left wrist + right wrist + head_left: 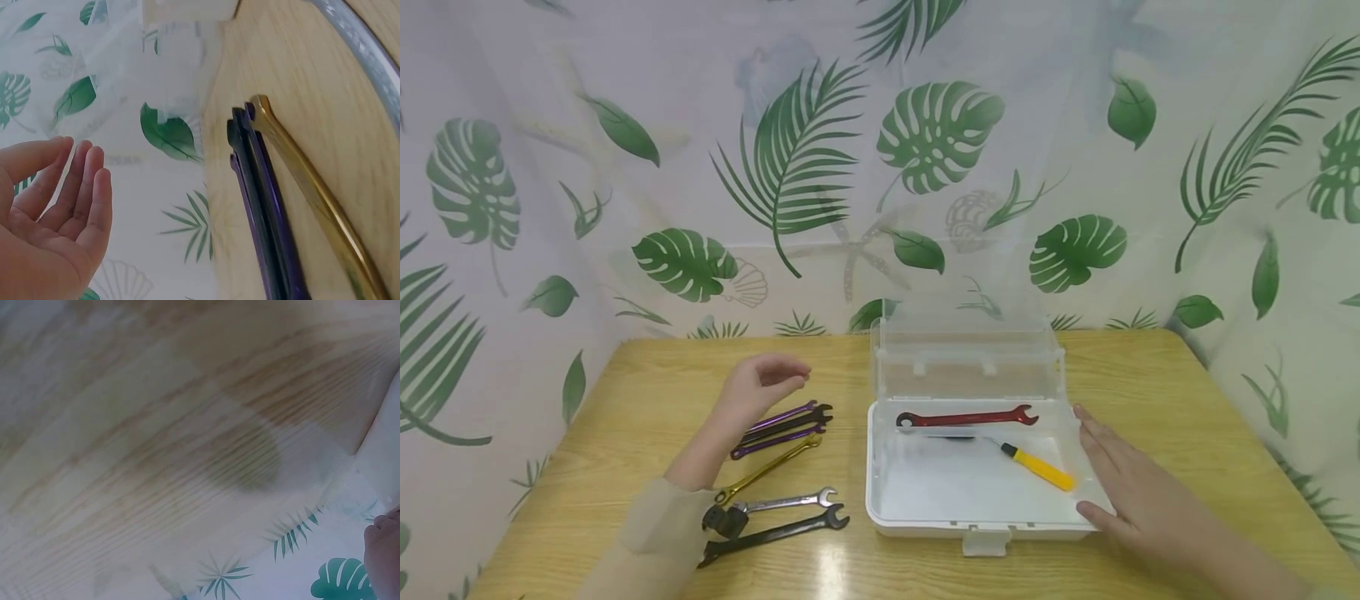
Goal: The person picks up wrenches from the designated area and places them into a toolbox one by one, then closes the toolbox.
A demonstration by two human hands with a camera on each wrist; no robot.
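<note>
Above the far wrenches my left hand [758,390] hovers with nothing in it, thumb and fingertips drawn loosely together. Below it lie purple wrenches with a dark one [262,206] between them, and a gold wrench [769,468] angled beside them. A silver wrench [790,502] and a black wrench [782,536] lie nearer the front. My right hand [1123,483] rests against the right side of the white toolbox [874,475], fingers extended. Inside the toolbox are a red wrench [966,418] towards the back and a yellow-handled screwdriver [1041,469].
The toolbox's clear lid [970,367] stands raised at the back, its white latch [987,542] hanging at the front. A wooden table [910,575] carries everything. Behind it hangs a leaf-patterned cloth [820,292].
</note>
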